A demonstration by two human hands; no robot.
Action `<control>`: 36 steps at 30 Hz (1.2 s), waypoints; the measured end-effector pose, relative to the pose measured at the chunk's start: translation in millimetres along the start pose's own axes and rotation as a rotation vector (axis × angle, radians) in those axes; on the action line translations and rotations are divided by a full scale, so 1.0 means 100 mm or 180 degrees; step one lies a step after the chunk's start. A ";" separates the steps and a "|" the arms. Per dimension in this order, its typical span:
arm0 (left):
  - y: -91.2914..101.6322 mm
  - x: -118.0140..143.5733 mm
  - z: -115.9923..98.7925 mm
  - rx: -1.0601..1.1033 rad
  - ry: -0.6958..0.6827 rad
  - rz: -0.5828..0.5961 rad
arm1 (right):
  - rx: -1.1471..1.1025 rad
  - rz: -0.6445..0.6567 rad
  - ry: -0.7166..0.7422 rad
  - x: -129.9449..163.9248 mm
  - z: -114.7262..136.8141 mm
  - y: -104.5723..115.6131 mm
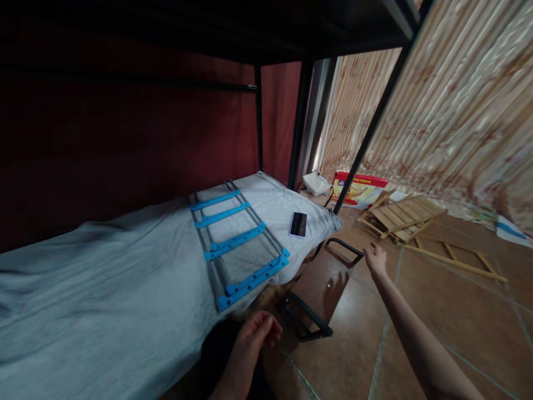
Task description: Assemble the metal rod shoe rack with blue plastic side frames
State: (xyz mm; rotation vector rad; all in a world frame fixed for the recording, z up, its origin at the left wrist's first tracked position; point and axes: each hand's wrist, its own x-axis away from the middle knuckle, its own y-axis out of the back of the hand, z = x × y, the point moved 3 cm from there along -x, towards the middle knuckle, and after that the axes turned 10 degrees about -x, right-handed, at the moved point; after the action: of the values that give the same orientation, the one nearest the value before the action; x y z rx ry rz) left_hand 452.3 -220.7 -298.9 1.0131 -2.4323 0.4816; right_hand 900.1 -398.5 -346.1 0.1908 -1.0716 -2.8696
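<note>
My left hand [260,330] is held low in front of me, beside the bed's edge. Its fingers are curled in, and nothing shows in them. Out to the right, my right hand [376,258] has its fingers drawn together at the corner of a small brown bench or low table [322,280] with black metal loop legs. Whether the fingertips touch that leg I cannot tell. On the bed lies a rack-like frame [237,241] of grey tubes and blue crosspieces. A dark-screened phone or tablet [298,224] lies to its right.
A pale sheet [137,311] covers the bed below a dark upper bunk. Black posts [370,133] stand at its end. Beyond, a white bag [316,183], a red and yellow box [360,189] and wooden slatted pieces [406,214] are on the tiled floor, before a patterned curtain [458,94].
</note>
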 end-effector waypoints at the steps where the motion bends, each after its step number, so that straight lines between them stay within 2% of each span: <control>1: 0.17 0.04 -0.11 -0.0068 -0.0277 -0.0099 | -0.0246 -0.0093 0.0126 0.06 0.02 0.03; 3: 0.52 0.10 -0.26 -0.0090 -0.0642 -0.0405 | -0.0686 -0.0157 0.0335 0.20 0.10 0.07; 7: 1.16 0.20 -0.28 0.0003 -0.0725 -0.1113 | -0.1617 0.0150 0.0386 0.66 0.38 -0.01; 10: 1.46 0.34 -0.18 -0.0013 -0.0751 -0.1452 | -0.2172 0.0750 0.0268 1.09 0.70 -0.20; 14: 1.72 0.58 -0.02 0.0154 -0.0730 -0.1705 | -0.2748 0.1422 0.0272 1.68 1.14 -0.53; 17: 1.95 0.77 0.03 0.0148 -0.0727 -0.1797 | -0.2941 0.1761 0.0258 2.13 1.43 -0.79; 20: 2.28 0.99 0.04 0.0046 -0.0795 -0.1981 | -0.3052 0.2094 0.0284 2.60 1.70 -1.00; 23: 2.68 1.25 0.07 0.0018 -0.0782 -0.2253 | -0.2987 0.2358 0.0357 3.04 1.93 -1.11; 26: 3.07 1.49 0.12 0.0041 -0.0730 -0.2614 | -0.2843 0.2430 0.0530 3.35 2.08 -1.14; 28: 3.27 1.57 0.16 0.0074 -0.0733 -0.2779 | -0.2780 0.2456 0.0682 3.44 2.13 -1.16; 31: 3.44 1.54 0.20 0.0053 -0.0740 -0.2736 | -0.2619 0.2411 0.0903 3.39 2.12 -1.22; 33: 3.45 1.43 0.20 -0.0020 -0.0718 -0.2589 | -0.2361 0.2209 0.1150 3.25 2.09 -1.26; 36: 3.36 1.21 0.16 -0.0144 -0.0697 -0.2313 | -0.1774 0.1706 0.1613 2.92 2.07 -1.34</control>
State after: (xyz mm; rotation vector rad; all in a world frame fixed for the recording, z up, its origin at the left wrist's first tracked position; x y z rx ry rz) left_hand 126.7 -73.2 -294.8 1.8810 -2.0209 0.0626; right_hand 578.3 -196.4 -305.7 0.4710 -0.1747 -2.3168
